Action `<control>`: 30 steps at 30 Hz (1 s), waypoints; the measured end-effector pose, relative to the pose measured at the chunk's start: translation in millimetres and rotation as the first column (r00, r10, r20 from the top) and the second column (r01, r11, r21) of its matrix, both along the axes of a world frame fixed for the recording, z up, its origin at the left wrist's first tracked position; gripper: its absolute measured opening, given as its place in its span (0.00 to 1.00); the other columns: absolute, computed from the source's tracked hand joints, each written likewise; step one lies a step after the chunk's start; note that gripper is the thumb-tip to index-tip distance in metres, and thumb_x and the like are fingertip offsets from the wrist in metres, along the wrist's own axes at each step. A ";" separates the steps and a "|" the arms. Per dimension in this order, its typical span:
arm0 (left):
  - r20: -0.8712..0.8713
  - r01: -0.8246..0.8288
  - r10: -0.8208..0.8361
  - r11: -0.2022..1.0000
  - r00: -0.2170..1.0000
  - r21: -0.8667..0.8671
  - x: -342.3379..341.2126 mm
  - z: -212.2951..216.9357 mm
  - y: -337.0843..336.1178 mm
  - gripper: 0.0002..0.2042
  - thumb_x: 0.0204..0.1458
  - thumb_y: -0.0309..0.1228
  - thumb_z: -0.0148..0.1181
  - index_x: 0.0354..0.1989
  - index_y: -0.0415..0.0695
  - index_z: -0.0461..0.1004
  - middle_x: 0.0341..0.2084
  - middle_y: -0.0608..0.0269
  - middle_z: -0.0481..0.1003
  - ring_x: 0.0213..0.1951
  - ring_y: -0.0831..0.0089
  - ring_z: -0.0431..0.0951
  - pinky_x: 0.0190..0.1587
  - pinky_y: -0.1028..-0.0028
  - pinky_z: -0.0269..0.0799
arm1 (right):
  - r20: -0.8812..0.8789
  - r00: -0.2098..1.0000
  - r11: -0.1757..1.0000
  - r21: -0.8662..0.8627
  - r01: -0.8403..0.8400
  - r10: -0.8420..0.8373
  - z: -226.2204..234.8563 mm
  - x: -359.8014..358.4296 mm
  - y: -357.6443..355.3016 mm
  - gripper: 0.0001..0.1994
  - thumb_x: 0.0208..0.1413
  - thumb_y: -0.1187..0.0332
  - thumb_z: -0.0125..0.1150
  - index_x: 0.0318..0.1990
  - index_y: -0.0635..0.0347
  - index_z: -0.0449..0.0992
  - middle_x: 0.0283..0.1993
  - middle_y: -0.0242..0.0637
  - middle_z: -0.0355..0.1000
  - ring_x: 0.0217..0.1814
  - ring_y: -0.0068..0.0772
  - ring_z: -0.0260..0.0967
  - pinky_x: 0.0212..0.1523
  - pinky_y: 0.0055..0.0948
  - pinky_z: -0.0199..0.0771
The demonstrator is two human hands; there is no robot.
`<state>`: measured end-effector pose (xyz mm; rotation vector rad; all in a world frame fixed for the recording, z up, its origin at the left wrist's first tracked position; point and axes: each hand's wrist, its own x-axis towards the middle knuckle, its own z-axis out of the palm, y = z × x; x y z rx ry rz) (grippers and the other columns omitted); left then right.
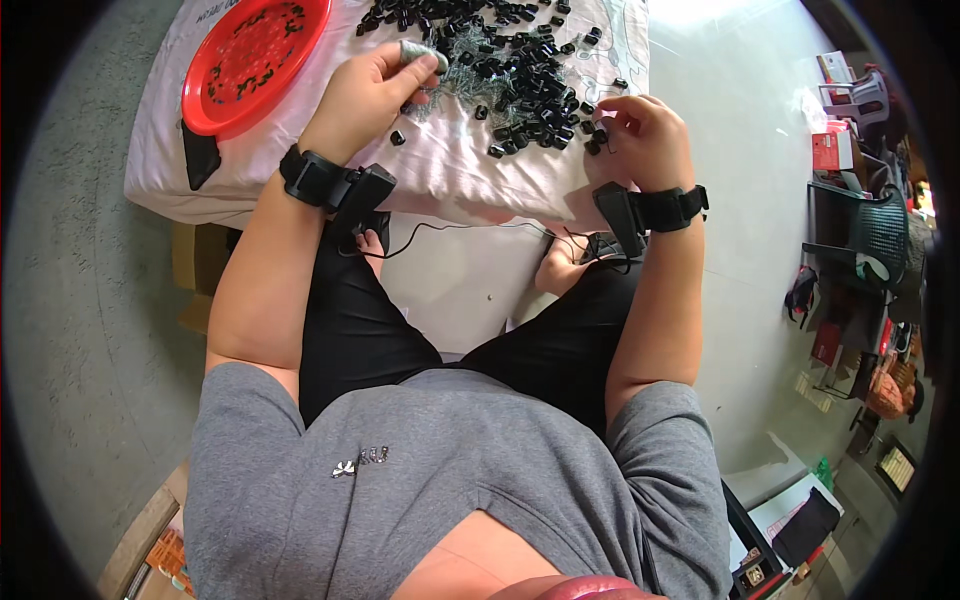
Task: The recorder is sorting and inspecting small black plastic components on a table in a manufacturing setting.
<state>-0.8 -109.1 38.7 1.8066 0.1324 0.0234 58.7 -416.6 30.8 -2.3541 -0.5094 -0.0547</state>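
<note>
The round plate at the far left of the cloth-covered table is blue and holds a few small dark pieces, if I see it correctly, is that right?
Not quite: the plate is red, not blue, as the head view shows. It does sit at the far left of the cloth-covered table and holds a few small dark pieces.

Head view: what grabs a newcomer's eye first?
The heap of small black parts on the white cloth at top centre, with the round red tray at its left. Next, the hands: the left hand pinches a small grey piece, the right hand fingers one black part at the heap's edge. Both wrists wear black strapped devices.
</note>
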 end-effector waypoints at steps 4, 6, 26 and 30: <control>-0.159 0.056 -0.069 0.995 0.985 -0.085 -5.9 -3.5 -3.3 0.10 0.59 0.35 0.60 0.41 0.40 0.77 0.28 0.69 0.77 0.27 0.85 0.72 0.28 0.80 0.66 | 0.079 0.997 1.000 0.000 -0.002 0.002 -6.8 4.7 -1.8 0.08 0.47 0.74 0.60 0.34 0.57 0.83 0.34 0.43 0.77 0.32 0.41 0.76 0.37 0.34 0.76; -0.154 0.063 -0.067 0.998 0.986 -0.032 -6.4 -8.3 -1.9 0.11 0.61 0.37 0.58 0.44 0.43 0.76 0.32 0.73 0.76 0.33 0.88 0.72 0.30 0.86 0.62 | 0.075 0.997 1.000 0.003 -0.007 0.007 -5.3 5.2 -4.5 0.07 0.47 0.74 0.61 0.34 0.57 0.83 0.34 0.43 0.77 0.32 0.41 0.76 0.36 0.34 0.76; -0.098 0.046 -0.081 0.949 0.992 -0.311 2.7 -8.4 -28.8 0.15 0.61 0.34 0.58 0.51 0.38 0.73 0.46 0.63 0.77 0.47 0.78 0.78 0.45 0.80 0.74 | 0.078 0.996 0.998 -0.025 0.051 -0.049 -3.5 3.9 8.4 0.10 0.47 0.64 0.68 0.35 0.58 0.82 0.29 0.42 0.76 0.28 0.40 0.74 0.34 0.34 0.75; -0.152 -0.005 -0.039 0.961 0.988 -0.276 11.0 -11.7 -16.2 0.17 0.62 0.34 0.57 0.55 0.38 0.71 0.51 0.62 0.75 0.52 0.76 0.75 0.51 0.78 0.72 | 0.137 0.990 0.999 -0.005 0.038 -0.037 -0.4 9.2 3.5 0.08 0.51 0.68 0.67 0.37 0.59 0.82 0.29 0.41 0.76 0.26 0.33 0.73 0.31 0.29 0.74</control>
